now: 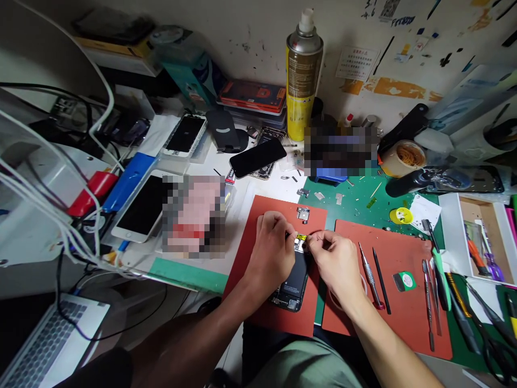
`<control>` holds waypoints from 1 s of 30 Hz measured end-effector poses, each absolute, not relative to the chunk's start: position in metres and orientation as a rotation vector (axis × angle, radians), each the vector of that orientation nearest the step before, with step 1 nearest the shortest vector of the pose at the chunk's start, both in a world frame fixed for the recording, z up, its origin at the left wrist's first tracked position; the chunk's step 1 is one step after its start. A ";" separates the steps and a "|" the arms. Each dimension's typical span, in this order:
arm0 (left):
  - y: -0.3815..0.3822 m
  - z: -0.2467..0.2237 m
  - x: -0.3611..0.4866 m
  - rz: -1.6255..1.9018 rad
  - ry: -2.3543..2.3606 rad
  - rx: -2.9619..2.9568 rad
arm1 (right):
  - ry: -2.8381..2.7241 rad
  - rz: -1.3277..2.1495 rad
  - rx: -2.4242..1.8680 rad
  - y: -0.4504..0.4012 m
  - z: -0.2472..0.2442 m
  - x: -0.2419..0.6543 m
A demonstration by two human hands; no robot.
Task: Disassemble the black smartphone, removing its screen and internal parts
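Note:
An opened phone (pixel 294 277) lies on a red-brown mat (pixel 278 321), its dark battery and inner parts showing. At its upper end is a small yellow piece (pixel 301 237), between the fingertips of both hands. My left hand (pixel 272 250) is closed at the phone's upper left, fingers curled and pinched. From the right, my right hand (pixel 334 258) reaches the same end with thumb and forefinger pinched together. Whatever either pinch holds is too small to make out. A small metal plate (pixel 302 215) rests on the mat just beyond the hands.
On the right mat (pixel 393 328) lie a screwdriver (pixel 369 272), a black stick (pixel 382 280) and tweezers. A tall spray can (pixel 304 75) stands at the back. Several phones lie to the left, near hanging white cables (pixel 52 215). A white tray (pixel 452 231) holds tools at right.

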State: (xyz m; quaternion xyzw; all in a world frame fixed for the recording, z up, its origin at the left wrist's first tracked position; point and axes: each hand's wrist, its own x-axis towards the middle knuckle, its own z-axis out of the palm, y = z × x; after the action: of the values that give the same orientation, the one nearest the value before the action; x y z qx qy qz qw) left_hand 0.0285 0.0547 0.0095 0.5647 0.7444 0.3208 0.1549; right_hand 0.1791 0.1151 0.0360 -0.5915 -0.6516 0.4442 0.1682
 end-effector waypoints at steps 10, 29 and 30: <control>0.055 0.009 0.030 0.934 2.140 1.613 | -1.843 1.261 -1.667 0.115 0.034 0.180; 0.056 0.010 0.030 0.933 2.136 1.631 | -1.832 1.203 -1.667 0.109 0.033 0.179; 0.056 0.009 0.030 0.935 2.136 1.634 | -1.834 1.201 -1.666 0.109 0.032 0.179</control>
State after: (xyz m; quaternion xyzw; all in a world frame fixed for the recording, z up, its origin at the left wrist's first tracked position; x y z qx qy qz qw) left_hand 0.0301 0.0556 0.0093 0.5676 0.7421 0.3249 0.1464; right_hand 0.1787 0.1089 0.0322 -0.5935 -0.6537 0.4281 0.1928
